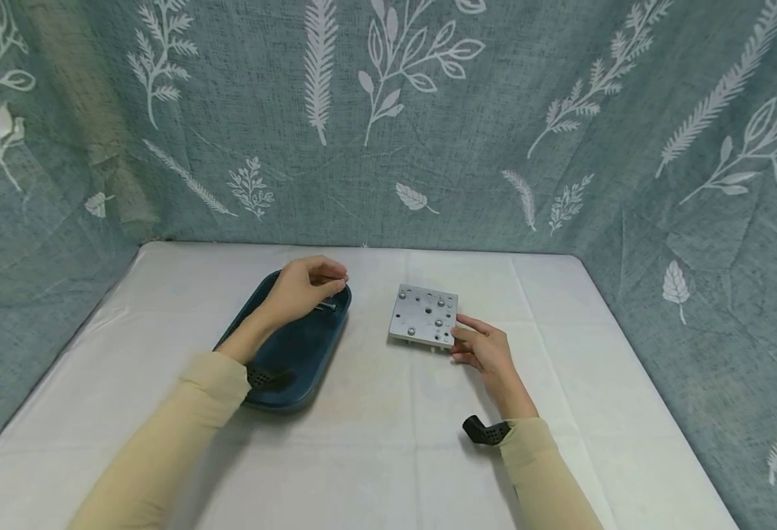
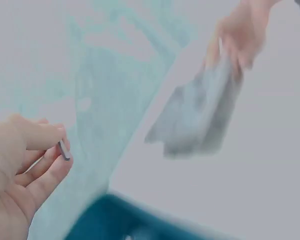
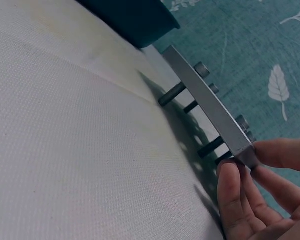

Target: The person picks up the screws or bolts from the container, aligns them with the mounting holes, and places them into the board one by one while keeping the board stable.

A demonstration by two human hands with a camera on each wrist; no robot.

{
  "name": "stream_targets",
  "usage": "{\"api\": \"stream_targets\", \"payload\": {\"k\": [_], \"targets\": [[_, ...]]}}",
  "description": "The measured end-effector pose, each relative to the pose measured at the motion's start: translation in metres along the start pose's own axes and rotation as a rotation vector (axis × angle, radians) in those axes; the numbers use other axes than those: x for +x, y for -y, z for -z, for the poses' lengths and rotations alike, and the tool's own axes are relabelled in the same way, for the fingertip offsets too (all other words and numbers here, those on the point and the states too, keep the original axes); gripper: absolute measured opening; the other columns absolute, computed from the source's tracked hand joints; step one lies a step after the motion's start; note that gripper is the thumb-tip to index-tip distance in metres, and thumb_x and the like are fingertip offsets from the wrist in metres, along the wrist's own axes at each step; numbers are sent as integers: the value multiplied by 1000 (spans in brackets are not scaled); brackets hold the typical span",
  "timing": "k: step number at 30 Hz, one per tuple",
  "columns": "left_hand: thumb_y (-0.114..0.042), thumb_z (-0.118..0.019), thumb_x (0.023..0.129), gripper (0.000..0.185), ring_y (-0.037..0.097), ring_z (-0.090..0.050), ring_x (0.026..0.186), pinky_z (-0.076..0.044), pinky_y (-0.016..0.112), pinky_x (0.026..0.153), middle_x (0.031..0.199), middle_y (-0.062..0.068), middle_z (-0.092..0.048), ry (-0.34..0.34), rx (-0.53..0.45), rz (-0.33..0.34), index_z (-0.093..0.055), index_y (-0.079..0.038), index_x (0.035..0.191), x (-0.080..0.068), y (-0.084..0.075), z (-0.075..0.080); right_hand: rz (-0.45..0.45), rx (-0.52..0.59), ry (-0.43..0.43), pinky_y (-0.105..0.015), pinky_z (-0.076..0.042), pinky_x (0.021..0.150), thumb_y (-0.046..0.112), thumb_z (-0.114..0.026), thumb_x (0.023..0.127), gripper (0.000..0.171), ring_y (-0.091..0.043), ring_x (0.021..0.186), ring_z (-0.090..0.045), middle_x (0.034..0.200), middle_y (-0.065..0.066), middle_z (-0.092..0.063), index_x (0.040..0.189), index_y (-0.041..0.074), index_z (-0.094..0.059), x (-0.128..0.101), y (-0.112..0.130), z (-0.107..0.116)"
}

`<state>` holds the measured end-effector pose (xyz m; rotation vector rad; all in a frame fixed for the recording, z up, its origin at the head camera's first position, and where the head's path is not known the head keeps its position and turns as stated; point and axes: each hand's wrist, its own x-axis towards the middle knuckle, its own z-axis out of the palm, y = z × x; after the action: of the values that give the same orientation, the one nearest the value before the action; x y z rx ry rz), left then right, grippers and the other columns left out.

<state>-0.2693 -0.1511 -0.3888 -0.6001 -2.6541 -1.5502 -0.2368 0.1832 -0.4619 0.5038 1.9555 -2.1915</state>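
Note:
A square silvery metal plate (image 1: 421, 318) is held slightly raised and tilted over the white table. My right hand (image 1: 487, 355) grips it by its right edge, thumb and fingers on opposite faces. Several socket-head screws pass through the plate (image 3: 206, 101); their heads stand on the upper face and threaded shanks (image 3: 210, 148) stick out below. Above the far end of a dark blue tray (image 1: 285, 361) is my left hand (image 1: 298, 293). In the left wrist view it pinches a short, thin grey metal rod (image 2: 64, 150) between thumb and fingers; most of the rod is hidden.
Small metal pieces (image 1: 325, 305) lie in the tray's far end, partly covered by the left hand. A white cloth covers the table (image 1: 375, 456). Green leaf-patterned curtains (image 1: 361, 184) rise at the back and both sides.

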Motion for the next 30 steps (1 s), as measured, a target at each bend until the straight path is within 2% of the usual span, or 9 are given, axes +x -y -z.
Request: {"api": "stream_targets", "payload": {"k": [4,8,11,16,23,30], "targets": [[-13,-70,93,18,21,-66,91,-54,38,78,104,7,-70,-38,-135,-48,-70,-6,110,7,-26,-29,0,8,2,-27,-55,55,2,-70,88,41,-17,63,-63,93,-12,-70,128,6,-65,1,-1,2],[-13,-73,91,19,21,-65,89,-54,36,77,100,6,-70,-82,-238,-78,-70,-5,109,13,-34,-65,8,15,12,-27,-55,56,2,-70,88,40,-17,63,-63,92,-13,-70,128,6,-65,2,-3,3],[-11,-73,90,20,19,-65,87,-54,35,75,97,4,-71,-117,-263,-57,-71,-3,108,15,-35,-90,12,15,17,-26,-55,56,2,-70,88,40,-17,63,-64,90,-12,-70,128,5,-65,2,-3,3],[-8,-75,89,15,15,-67,83,-55,32,72,91,-1,-71,-122,-209,-32,-72,-3,102,16,-32,-125,19,9,20,-26,-55,56,3,-70,88,40,-16,62,-63,86,-11,-69,128,6,-65,2,-3,3],[-3,-76,86,10,12,-67,80,-55,27,74,87,0,-71,-116,-162,-56,-73,-6,95,13,-26,-152,25,-4,12,-26,-55,56,4,-70,89,40,-16,62,-63,84,-11,-69,128,6,-65,1,-1,3],[0,-76,85,10,12,-68,80,-55,25,74,88,2,-72,-118,-142,-86,-72,-1,95,12,-25,-162,30,5,10,-27,-55,56,3,-70,88,40,-16,61,-63,83,-11,-69,128,4,-65,2,-3,2]]}}
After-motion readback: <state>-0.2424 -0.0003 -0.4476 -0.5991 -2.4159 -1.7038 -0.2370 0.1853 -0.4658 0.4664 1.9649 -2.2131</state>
